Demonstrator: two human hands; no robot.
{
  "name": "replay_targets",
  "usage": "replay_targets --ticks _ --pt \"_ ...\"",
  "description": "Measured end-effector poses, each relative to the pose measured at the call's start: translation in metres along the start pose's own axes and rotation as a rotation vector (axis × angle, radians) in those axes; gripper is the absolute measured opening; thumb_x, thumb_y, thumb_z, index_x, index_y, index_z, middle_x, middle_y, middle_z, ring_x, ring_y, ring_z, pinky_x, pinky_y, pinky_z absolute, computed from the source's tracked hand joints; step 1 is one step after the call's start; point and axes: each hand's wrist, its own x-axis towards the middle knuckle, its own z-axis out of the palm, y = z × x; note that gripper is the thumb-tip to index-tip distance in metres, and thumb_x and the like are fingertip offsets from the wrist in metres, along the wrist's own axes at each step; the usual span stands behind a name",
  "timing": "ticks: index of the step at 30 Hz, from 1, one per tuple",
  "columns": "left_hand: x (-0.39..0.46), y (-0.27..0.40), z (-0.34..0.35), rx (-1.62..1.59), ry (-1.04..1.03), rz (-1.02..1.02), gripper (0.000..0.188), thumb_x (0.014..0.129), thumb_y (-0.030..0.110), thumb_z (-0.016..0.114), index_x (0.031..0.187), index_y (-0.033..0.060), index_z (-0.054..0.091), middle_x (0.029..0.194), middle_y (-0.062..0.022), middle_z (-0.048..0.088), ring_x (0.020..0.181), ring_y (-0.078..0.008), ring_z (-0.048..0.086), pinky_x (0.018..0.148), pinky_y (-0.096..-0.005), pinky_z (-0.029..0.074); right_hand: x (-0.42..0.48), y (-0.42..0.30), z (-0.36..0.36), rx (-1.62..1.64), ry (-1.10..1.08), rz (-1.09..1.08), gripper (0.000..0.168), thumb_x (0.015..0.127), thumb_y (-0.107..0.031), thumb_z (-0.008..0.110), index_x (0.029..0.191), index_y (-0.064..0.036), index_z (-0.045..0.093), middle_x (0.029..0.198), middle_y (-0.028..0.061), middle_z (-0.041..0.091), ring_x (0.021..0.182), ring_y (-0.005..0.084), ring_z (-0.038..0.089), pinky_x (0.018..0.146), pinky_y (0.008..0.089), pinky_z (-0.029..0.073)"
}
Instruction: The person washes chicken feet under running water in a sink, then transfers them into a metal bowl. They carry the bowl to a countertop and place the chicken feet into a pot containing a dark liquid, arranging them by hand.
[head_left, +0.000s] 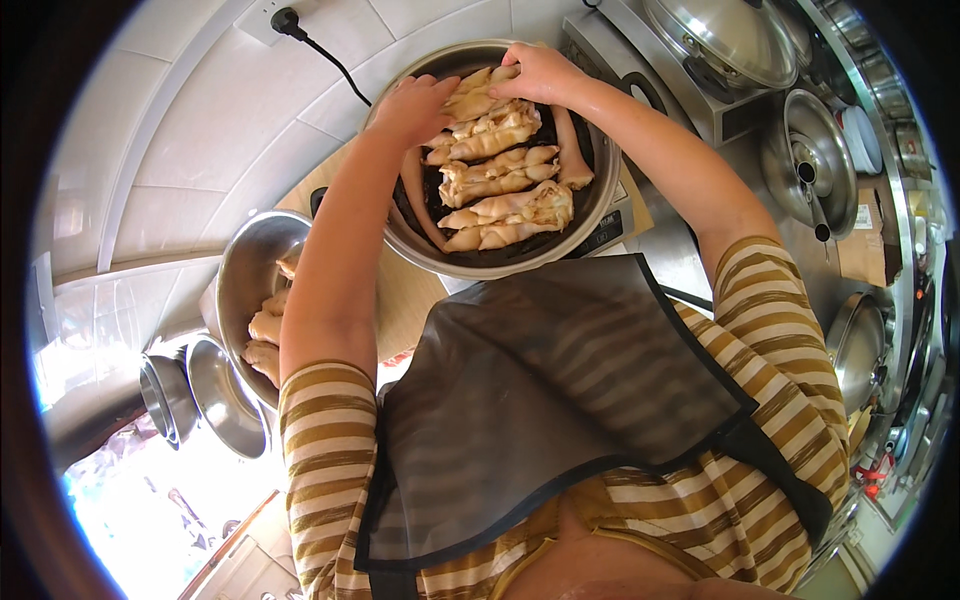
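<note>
Before me stands a wide round metal pan (487, 271) with rows of split pig's trotters (506, 206) laid across its dark bottom. Long pale pieces of meat (574, 150) lie along the left and right sides of the rows. At the far end of the pan, my left hand (416, 109) rests its fingers on the left end of the farthest trotter (472, 94). My right hand (540, 75) has its thumb and fingers around the right end of the same piece. Part of that trotter is hidden by my fingers.
A metal bowl (232, 262) with more trotter pieces (264, 326) is at the left, partly behind my left arm. A black plug (285, 21) sits in the wall socket. A lidded wok (727, 37) and a metal basin (840, 150) stand at the right. Under the pan is an electric cooker (604, 232).
</note>
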Motion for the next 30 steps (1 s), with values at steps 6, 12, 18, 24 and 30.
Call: replay_targets --ticks 6,12,18,24,30 --pt "-0.015 0.027 0.005 0.045 0.146 -0.144 0.066 0.078 0.028 0.07 0.137 0.021 0.041 0.123 -0.0085 0.052 0.117 -0.0299 0.047 0.096 -0.0412 0.045 -0.016 0.012 0.014 -0.116 0.218 -0.273 0.047 0.074 -0.032 0.076 0.104 -0.005 0.051 0.093 0.0148 0.064 0.087 0.0329 0.063 0.073 0.0418 0.05" --pt "-0.02 0.028 0.005 -0.037 0.155 -0.208 0.058 0.082 0.031 0.066 0.135 0.0197 0.045 0.127 -0.01 0.051 0.12 -0.0309 0.046 0.099 -0.0417 0.042 -0.017 0.008 0.016 -0.232 0.212 -0.286 0.045 0.074 -0.029 0.076 0.101 -0.007 0.047 0.095 0.0123 0.061 0.088 0.0323 0.061 0.07 0.0428 0.049" --pt "-0.004 0.026 0.01 -0.093 0.156 -0.22 0.06 0.079 0.03 0.067 0.134 0.0192 0.046 0.124 -0.0125 0.052 0.12 -0.0338 0.047 0.1 -0.043 0.041 -0.006 -0.009 0.008 -0.274 0.134 -0.185 0.041 0.071 -0.027 0.078 0.09 -0.008 0.047 0.09 0.0107 0.061 0.086 0.032 0.061 0.067 0.0439 0.048" --pt "0.001 0.031 0.002 -0.08 0.052 -0.229 0.067 0.077 0.027 0.07 0.137 0.023 0.041 0.128 -0.0114 0.05 0.121 -0.0327 0.047 0.097 -0.0435 0.044 -0.013 -0.003 0.011 -0.301 0.213 -0.227 0.038 0.073 -0.031 0.075 0.094 -0.009 0.052 0.093 0.0092 0.06 0.09 0.0299 0.06 0.072 0.0431 0.048" --pt "0.0 0.034 0.003 0.011 0.053 -0.214 0.066 0.08 0.025 0.068 0.139 0.027 0.039 0.129 -0.0075 0.048 0.121 -0.0289 0.047 0.096 -0.0408 0.047 -0.102 -0.026 -0.01 -0.291 -0.078 -0.512 0.049 0.072 -0.034 0.075 0.111 -0.01 0.056 0.102 0.0094 0.057 0.102 0.0288 0.055 0.083 0.041 0.047"
